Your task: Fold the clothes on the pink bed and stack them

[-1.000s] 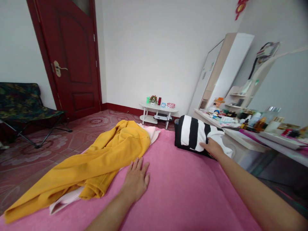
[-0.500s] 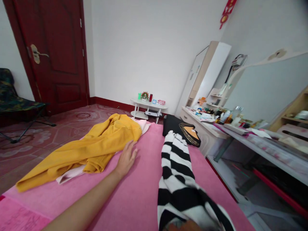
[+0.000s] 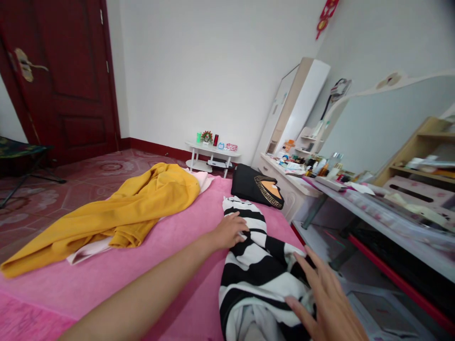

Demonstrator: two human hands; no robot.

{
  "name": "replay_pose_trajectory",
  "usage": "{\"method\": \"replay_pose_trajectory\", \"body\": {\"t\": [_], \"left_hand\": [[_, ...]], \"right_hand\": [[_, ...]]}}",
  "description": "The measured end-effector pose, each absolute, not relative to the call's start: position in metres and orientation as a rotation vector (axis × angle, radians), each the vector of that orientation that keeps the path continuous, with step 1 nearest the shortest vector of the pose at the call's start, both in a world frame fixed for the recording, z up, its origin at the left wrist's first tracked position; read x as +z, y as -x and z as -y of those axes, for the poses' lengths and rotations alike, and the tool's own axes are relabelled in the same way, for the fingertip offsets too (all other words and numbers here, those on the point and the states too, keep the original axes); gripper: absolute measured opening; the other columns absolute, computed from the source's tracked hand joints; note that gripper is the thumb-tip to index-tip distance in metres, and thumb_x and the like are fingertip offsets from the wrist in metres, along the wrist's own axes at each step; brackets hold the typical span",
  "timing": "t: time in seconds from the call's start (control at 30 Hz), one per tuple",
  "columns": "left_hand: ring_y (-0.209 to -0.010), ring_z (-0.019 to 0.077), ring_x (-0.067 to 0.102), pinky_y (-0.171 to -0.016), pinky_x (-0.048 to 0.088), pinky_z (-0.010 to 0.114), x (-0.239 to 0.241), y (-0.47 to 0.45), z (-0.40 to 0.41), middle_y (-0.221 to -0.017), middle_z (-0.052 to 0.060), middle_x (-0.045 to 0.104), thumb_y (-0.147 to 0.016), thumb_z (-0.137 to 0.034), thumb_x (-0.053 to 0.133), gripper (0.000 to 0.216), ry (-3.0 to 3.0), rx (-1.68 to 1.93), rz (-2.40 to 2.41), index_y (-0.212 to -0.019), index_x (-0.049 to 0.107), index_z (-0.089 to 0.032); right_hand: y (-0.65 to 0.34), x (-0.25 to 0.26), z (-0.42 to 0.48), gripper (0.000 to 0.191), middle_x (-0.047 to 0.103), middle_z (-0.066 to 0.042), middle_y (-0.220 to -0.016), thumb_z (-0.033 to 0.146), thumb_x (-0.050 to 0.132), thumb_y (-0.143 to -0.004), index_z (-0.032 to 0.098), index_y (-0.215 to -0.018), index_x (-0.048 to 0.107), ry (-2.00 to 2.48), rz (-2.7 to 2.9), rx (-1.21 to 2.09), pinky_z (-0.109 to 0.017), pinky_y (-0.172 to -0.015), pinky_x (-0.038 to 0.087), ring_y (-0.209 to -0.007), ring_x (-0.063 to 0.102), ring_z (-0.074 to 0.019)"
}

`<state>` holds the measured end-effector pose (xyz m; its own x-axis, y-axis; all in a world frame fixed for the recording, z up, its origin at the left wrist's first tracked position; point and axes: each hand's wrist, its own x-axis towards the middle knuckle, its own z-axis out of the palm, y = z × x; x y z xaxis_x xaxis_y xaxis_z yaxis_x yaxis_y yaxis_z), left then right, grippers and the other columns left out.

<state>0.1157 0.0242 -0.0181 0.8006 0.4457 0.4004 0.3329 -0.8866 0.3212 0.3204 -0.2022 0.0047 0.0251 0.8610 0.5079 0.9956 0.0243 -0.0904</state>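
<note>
A black-and-white striped garment [image 3: 259, 274] lies lengthwise on the pink bed cover [image 3: 177, 265], its nearer end gaping to show pale inner fabric. My left hand [image 3: 230, 231] rests on its left edge around the middle, fingers slightly bent and apart. Over its right side is my right hand [image 3: 325, 296], thumb and fingers spread with no cloth clearly gripped between them. Just past the striped garment is a folded black garment [image 3: 245, 184] with a gold patterned neckline. To the left lies a yellow garment [image 3: 142, 199], with light pink cloth [image 3: 90, 249] showing from under it.
Along the right stand a dressing table [image 3: 277, 168] crowded with bottles and a desk [image 3: 359, 208] with a mirror. A small white table [image 3: 209, 150] holds a plant and cups by the far wall. A dark red door [image 3: 71, 71] is at left.
My left hand has moved right, from beside the yellow garment onto the striped one. My right hand has come up into view, and the striped sleeve part at right has settled. The view has shifted right.
</note>
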Motion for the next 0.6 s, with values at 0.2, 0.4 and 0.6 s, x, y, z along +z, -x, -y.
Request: {"method": "replay_pose_trajectory", "body": {"t": [0.2, 0.4, 0.6], "left_hand": [[-0.083, 0.0191, 0.056, -0.077, 0.043, 0.03, -0.01, -0.099, -0.016, -0.077, 0.0, 0.059, -0.077, -0.016, 0.053, 0.006, -2.774, 0.543, -0.431, -0.079, 0.056, -0.021], [-0.062, 0.0095, 0.043, -0.056, 0.035, 0.02, 0.038, -0.037, 0.027, -0.068, -0.005, 0.044, -0.076, -0.016, 0.048, 0.007, -2.364, 0.461, -0.536, -0.077, 0.041, -0.02], [-0.054, 0.0062, 0.032, -0.047, 0.025, 0.018, 0.092, 0.037, 0.064, -0.062, -0.007, 0.036, -0.067, -0.009, 0.05, 0.017, -2.278, 0.18, -0.592, -0.07, 0.038, -0.019]], "right_hand": [[-0.343, -0.028, 0.201, 0.088, 0.047, -0.013, -0.137, 0.03, 0.061, -0.066, 0.021, -0.144, 0.021, 2.035, 1.672, 0.226, -0.042, -0.101, 0.04, -0.123, 0.048, -0.0274], [-0.333, 0.01, 0.19, 0.063, 0.061, -0.009, -0.121, 0.016, 0.056, -0.061, 0.02, -0.124, 0.051, 1.766, 1.726, 0.448, -0.033, -0.097, 0.044, -0.112, 0.057, -0.0235], [-0.313, 0.084, 0.182, 0.031, 0.069, -0.005, -0.1, 0.019, 0.061, -0.065, 0.022, -0.095, 0.067, 1.64, 1.83, 0.332, -0.029, -0.086, 0.049, -0.095, 0.064, -0.0231]]}}
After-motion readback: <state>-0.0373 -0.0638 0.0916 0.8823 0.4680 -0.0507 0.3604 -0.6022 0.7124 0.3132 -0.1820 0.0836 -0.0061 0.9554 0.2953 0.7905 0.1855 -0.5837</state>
